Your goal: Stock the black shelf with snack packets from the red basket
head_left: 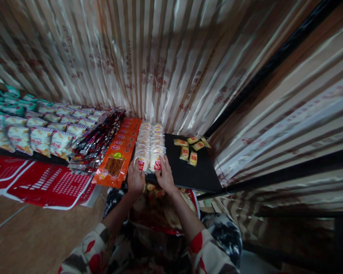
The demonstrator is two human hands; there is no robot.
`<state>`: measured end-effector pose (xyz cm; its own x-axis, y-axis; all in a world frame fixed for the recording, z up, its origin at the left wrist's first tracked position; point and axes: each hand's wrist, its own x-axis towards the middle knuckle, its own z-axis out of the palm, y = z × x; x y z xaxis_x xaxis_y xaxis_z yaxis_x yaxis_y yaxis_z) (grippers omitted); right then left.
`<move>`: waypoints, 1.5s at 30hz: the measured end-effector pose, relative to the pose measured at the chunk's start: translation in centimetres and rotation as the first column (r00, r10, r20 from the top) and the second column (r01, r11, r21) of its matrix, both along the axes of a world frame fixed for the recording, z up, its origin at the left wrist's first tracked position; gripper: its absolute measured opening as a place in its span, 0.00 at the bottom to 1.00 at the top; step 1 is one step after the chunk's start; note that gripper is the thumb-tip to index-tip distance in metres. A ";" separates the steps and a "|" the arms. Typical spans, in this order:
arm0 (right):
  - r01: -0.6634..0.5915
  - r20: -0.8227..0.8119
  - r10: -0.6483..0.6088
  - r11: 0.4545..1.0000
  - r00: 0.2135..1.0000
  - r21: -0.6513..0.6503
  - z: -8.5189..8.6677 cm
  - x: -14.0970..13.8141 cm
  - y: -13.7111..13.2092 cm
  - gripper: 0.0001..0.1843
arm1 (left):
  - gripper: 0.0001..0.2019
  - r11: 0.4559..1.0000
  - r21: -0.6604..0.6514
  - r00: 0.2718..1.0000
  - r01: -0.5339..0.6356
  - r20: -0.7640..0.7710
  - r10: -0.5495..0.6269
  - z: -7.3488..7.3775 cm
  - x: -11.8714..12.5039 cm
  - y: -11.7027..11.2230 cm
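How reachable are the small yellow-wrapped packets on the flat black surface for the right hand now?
Probably yes: the right hand touches a round white packet in clear wrap and would have to leave it, but the small yellow-wrapped packets lie forward and to its right, nothing seen standing between.

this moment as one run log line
left hand: touching left row of white clear-wrapped packets | right hand: touching right row | nearby: flat orange plastic packets; small yellow wrapped packets on black shelf
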<state>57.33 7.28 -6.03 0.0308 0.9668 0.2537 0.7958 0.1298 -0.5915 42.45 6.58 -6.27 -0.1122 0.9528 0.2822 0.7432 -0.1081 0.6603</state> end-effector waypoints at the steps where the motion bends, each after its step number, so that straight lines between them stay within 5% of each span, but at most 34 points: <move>1: 0.000 0.011 0.000 1.000 1.000 0.001 -0.1 -0.1 0.0 0.33 | 0.28 1.000 0.003 1.000 -0.001 0.005 0.001 -0.1 0.0 0.0; 7: 0.049 0.008 -0.050 0.987 0.999 0.151 0.1 0.0 -1.1 0.34 | 0.26 0.999 0.051 0.999 0.008 0.053 -0.011 -0.5 -0.3 -0.5; 13: -0.006 -0.065 0.030 0.939 0.997 0.344 -0.2 -1.2 -6.4 0.23 | 0.23 0.989 0.141 0.999 0.046 0.007 -0.047 -0.1 -1.1 -1.5; 17: -0.296 -0.068 0.303 0.950 0.951 0.100 -3.0 -2.8 -10.0 0.16 | 0.16 0.973 0.212 0.994 0.096 -0.072 -0.083 -0.2 -1.2 -4.3; 22: -0.247 -0.133 0.216 0.925 0.967 -0.289 -7.6 -4.1 -10.9 0.21 | 0.11 0.968 -0.011 0.929 0.249 -0.281 -0.242 -4.1 -1.8 -8.8; 27: -0.240 -0.153 0.190 0.853 0.970 -0.463 -10.0 -4.5 -10.8 0.29 | 0.17 0.954 -0.111 0.815 0.278 -0.499 -0.295 -8.9 -3.2 -10.2; 37: -0.092 -0.267 -0.009 0.927 0.964 -0.364 -8.3 -3.5 -10.5 0.25 | 0.18 0.946 -0.154 0.874 0.285 -0.365 -0.322 -10.1 -2.4 -10.1; 41: -0.110 -0.422 -0.066 0.918 0.904 -0.381 -6.8 -3.7 -10.4 0.22 | 0.19 0.924 -0.187 0.919 0.333 -0.155 -0.362 -9.8 -2.5 -10.5; 45: -0.163 -0.636 -0.137 0.906 0.760 -0.391 -5.0 -4.2 -10.6 0.15 | 0.20 0.884 -0.200 0.905 0.422 0.157 -0.396 -7.6 -2.3 -10.7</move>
